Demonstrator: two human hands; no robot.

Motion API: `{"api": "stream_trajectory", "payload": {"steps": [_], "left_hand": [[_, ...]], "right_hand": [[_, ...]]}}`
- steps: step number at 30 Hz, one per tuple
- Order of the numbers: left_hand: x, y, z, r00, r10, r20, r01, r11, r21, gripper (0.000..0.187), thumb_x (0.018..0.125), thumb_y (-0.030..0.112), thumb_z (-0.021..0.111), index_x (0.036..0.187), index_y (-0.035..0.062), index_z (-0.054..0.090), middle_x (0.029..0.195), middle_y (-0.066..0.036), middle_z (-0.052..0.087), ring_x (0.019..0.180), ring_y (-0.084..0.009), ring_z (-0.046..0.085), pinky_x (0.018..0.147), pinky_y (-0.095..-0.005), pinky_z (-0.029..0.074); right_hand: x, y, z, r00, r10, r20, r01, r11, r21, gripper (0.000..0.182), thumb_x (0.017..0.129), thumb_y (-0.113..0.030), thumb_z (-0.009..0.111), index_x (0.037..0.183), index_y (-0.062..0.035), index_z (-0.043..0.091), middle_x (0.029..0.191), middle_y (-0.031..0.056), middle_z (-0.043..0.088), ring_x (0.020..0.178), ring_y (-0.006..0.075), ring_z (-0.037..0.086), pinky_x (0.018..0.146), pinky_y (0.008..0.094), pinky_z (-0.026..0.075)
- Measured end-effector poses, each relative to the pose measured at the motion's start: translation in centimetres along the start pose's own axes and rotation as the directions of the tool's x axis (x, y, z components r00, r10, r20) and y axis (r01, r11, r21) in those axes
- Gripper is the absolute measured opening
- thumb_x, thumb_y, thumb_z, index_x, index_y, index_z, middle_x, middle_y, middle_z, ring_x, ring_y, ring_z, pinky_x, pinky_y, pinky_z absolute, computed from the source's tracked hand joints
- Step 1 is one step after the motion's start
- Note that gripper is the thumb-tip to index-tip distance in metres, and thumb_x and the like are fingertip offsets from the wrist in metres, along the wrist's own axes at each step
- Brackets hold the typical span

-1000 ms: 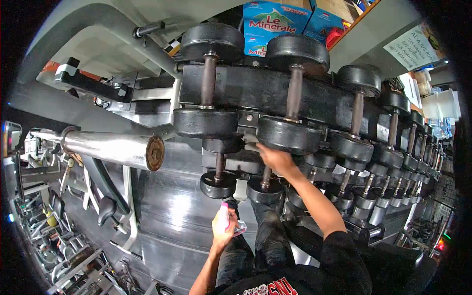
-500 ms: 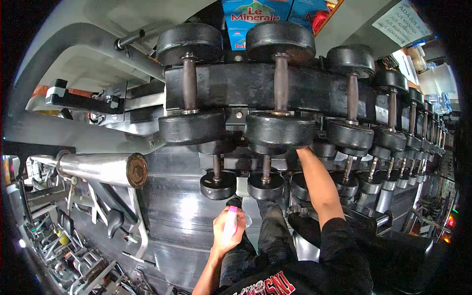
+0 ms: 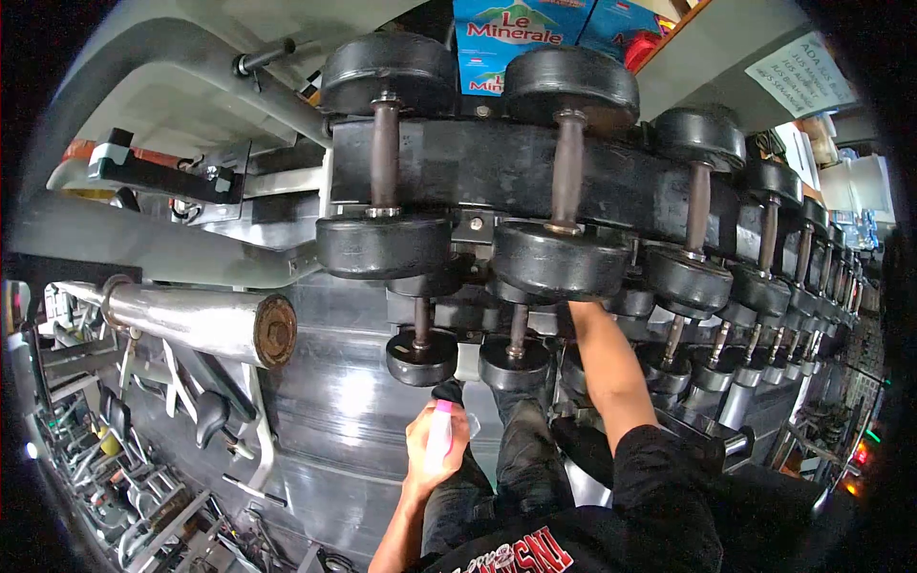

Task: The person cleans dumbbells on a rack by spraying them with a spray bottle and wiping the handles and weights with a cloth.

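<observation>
My left hand (image 3: 423, 449) is closed around a spray bottle with a white and pink head (image 3: 440, 432), held low in front of my legs. My right forearm (image 3: 611, 368) reaches forward under a large black dumbbell (image 3: 562, 260) on the upper rack. The right hand itself is hidden behind that dumbbell's near end, so its fingers and anything in them do not show. Below, on the lower tier, lie smaller dumbbells, among them one with a metal handle (image 3: 517, 334) just left of my right arm.
More dumbbells run along the two-tier rack (image 3: 458, 167) to the right. A thick chrome bar end (image 3: 272, 329) juts out at the left from a weight machine. Blue boxes (image 3: 521, 24) stand behind the rack, and a paper sign (image 3: 800, 74) hangs at upper right.
The view has shifted slightly, so the upper dumbbells sit further right. My left hand still grips the spray bottle, and my right arm stays reached under the upper dumbbell.
</observation>
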State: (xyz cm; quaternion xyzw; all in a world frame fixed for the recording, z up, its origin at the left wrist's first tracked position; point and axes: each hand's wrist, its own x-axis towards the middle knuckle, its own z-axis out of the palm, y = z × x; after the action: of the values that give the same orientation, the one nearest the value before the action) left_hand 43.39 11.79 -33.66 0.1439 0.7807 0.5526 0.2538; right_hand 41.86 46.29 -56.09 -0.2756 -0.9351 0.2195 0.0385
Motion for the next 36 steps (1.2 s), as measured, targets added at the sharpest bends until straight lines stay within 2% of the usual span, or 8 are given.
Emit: {"api": "stream_trajectory", "payload": {"steps": [3, 21, 24, 26, 29, 31, 33, 36], "left_hand": [[0.0, 0.7, 0.1, 0.985, 0.173, 0.009, -0.173, 0.985, 0.011, 0.017, 0.071, -0.008, 0.062, 0.085, 0.0011, 0.060, 0.083, -0.011, 0.063, 0.071, -0.0226, 0.063, 0.065, -0.0319, 0.051], [-1.7, 2.7, 2.4, 0.929, 0.139, 0.343, -0.153, 0.988, 0.013, 0.019, 0.072, -0.003, 0.066, 0.090, 0.0020, 0.064, 0.086, -0.012, 0.065, 0.076, -0.0276, 0.065, 0.067, -0.0346, 0.052], [-1.7, 3.5, 2.4, 0.924, 0.077, 0.375, -0.085, 0.996, 0.005, 0.017, 0.071, -0.004, 0.063, 0.087, 0.0010, 0.064, 0.086, -0.014, 0.065, 0.078, -0.0295, 0.066, 0.072, -0.0359, 0.053], [-2.0, 2.4, 2.1, 0.905, 0.071, 0.420, -0.105, 0.993, 0.057, 0.015, 0.071, -0.003, 0.063, 0.085, 0.0009, 0.064, 0.086, -0.014, 0.066, 0.078, -0.0286, 0.066, 0.072, -0.0363, 0.053], [-2.3, 1.3, 1.6, 0.916, 0.137, 0.376, -0.165, 0.985, 0.042, 0.013, 0.071, -0.003, 0.066, 0.083, 0.0002, 0.062, 0.081, -0.012, 0.063, 0.067, -0.0251, 0.064, 0.061, -0.0306, 0.050], [-2.7, 1.3, 1.1, 0.933, 0.059, 0.354, -0.095, 0.992, 0.085, 0.012, 0.073, -0.002, 0.066, 0.084, 0.0010, 0.063, 0.081, -0.013, 0.062, 0.067, -0.0256, 0.064, 0.061, -0.0314, 0.050], [-3.1, 1.3, 0.6, 0.926, 0.045, 0.374, -0.090, 0.990, 0.104, 0.012, 0.073, -0.002, 0.065, 0.085, 0.0012, 0.063, 0.082, -0.013, 0.063, 0.068, -0.0253, 0.064, 0.062, -0.0319, 0.051], [-3.5, 1.1, 0.0, 0.921, 0.046, 0.387, -0.105, 0.986, 0.133, 0.014, 0.073, -0.002, 0.065, 0.087, 0.0019, 0.064, 0.082, -0.013, 0.063, 0.068, -0.0240, 0.064, 0.062, -0.0316, 0.051]], "right_hand": [[0.6, 0.9, -0.8, 1.000, 0.004, 0.009, -0.004, 1.000, -0.002, 0.026, 0.088, -0.028, 0.058, 0.100, -0.0077, 0.066, 0.096, 0.0130, 0.067, 0.087, 0.0327, 0.063, 0.078, 0.0439, 0.050], [-2.2, -9.4, -3.4, 0.866, -0.441, -0.236, 0.473, 0.875, 0.105, 0.030, 0.088, -0.033, 0.059, 0.102, -0.0073, 0.066, 0.096, 0.0129, 0.067, 0.086, 0.0327, 0.063, 0.078, 0.0429, 0.051], [-8.1, -8.4, -2.4, 0.999, -0.008, 0.054, -0.006, 0.963, 0.270, 0.023, 0.084, -0.027, 0.064, 0.102, -0.0135, 0.068, 0.094, 0.0119, 0.064, 0.089, 0.0344, 0.061, 0.083, 0.0442, 0.049], [-10.4, -7.8, -2.9, 0.976, -0.060, -0.207, 0.104, 0.972, 0.211, 0.026, 0.087, -0.022, 0.062, 0.110, -0.0108, 0.066, 0.099, 0.0140, 0.066, 0.097, 0.0346, 0.061, 0.090, 0.0392, 0.046], [-14.2, -5.9, 1.0, 0.866, 0.447, -0.223, -0.222, 0.745, 0.629, 0.028, 0.091, -0.023, 0.058, 0.112, -0.0053, 0.064, 0.101, 0.0166, 0.066, 0.097, 0.0331, 0.062, 0.090, 0.0361, 0.045], [-14.4, -4.3, 2.1, 0.594, 0.799, 0.097, -0.537, 0.304, 0.787, 0.033, 0.096, -0.027, 0.052, 0.111, 0.0003, 0.062, 0.104, 0.0156, 0.067, 0.095, 0.0306, 0.062, 0.088, 0.0357, 0.046], [-14.8, 0.8, 8.3, 0.552, 0.626, 0.550, -0.388, -0.391, 0.835, 0.034, 0.099, -0.031, 0.046, 0.109, -0.0028, 0.061, 0.097, 0.0090, 0.067, 0.090, 0.0253, 0.063, 0.082, 0.0387, 0.049], [-12.3, 2.6, 12.8, 0.723, 0.379, 0.577, 0.022, -0.849, 0.529, 0.025, 0.096, -0.026, 0.044, 0.106, -0.0070, 0.058, 0.097, 0.0056, 0.062, 0.091, 0.0224, 0.060, 0.078, 0.0410, 0.052]]}}
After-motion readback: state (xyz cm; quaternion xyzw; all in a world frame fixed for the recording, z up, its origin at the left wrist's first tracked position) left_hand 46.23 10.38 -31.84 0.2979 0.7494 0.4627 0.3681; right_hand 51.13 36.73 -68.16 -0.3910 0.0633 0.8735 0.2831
